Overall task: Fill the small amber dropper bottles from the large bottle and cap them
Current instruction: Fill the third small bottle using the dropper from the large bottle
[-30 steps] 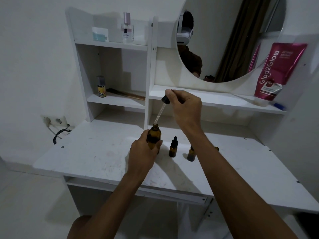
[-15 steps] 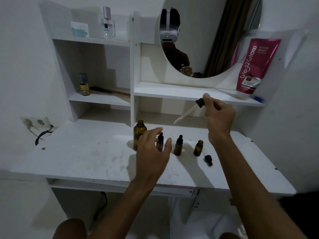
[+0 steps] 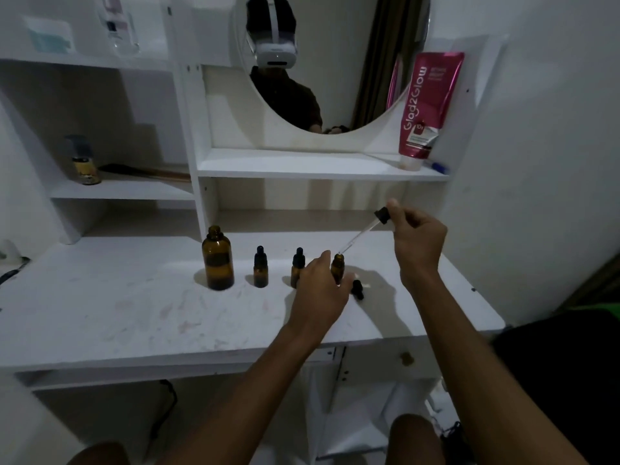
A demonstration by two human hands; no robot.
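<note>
Desk [image 3: 117,307], scuffed white, bears large bottle [image 3: 217,260] beneath mirror [image 3: 339,45].

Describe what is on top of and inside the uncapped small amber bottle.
The glass tip of the dropper, pinched by the right hand, sits at the mouth of the uncapped bottle. Its contents cannot be seen: the left hand covers its lower body.

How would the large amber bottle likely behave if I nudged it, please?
The large amber bottle looks like glass, so probably rigid and breakable. It stands uncapped, so tipping might spill. Its broad base probably slides before toppling.
</note>
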